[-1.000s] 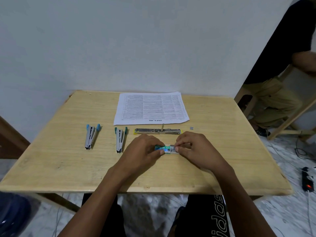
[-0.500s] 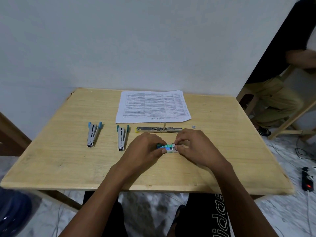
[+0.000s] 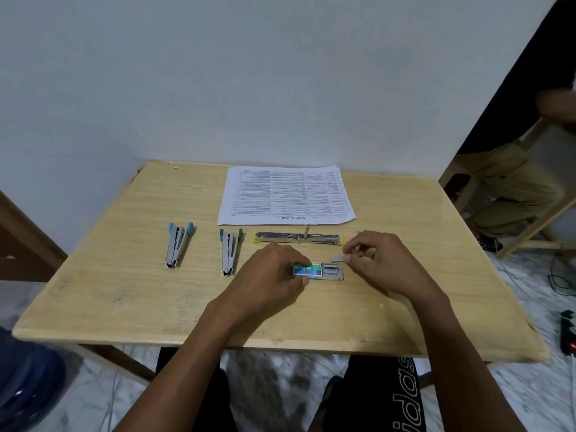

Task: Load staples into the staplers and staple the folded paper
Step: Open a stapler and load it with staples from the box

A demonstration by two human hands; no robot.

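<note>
My left hand [image 3: 274, 275] grips the staple box [image 3: 307, 270] near the middle of the worktop [image 3: 124, 291]. The fingers curl over its far edge and the thumb is against the near side, holding it flat on the wood. The box's tray [image 3: 333, 272] sticks out to the right, with grey staples lying in it.

My right hand [image 3: 381, 260] is just right of the tray. Thumb and forefinger pinch one end of a short strip [image 3: 338, 259] of staples, and the other fingers are loosely curled. The strip points left and sits just past the tray's far edge. I cannot tell whether it is lifted or touching the wood.

Beyond the box lies the yellow stapler [image 3: 297, 238], opened out flat and running left to right, its metal channel up. To its left lies the green stapler [image 3: 230, 251], and further left the blue stapler [image 3: 178, 247]. Both have their arms splayed in a narrow V with the hinge toward me. All three lie apart from one another.

The paper [image 3: 285, 194] lies flat at the far edge of the worktop, print up, its near edge just beside the yellow stapler.

Off to the right a person [image 3: 514, 169] sits on a wooden stool. A power strip [image 3: 568, 335] with a red light lies on the floor at right, and a blue jug [image 3: 28, 385] shows at lower left.
</note>
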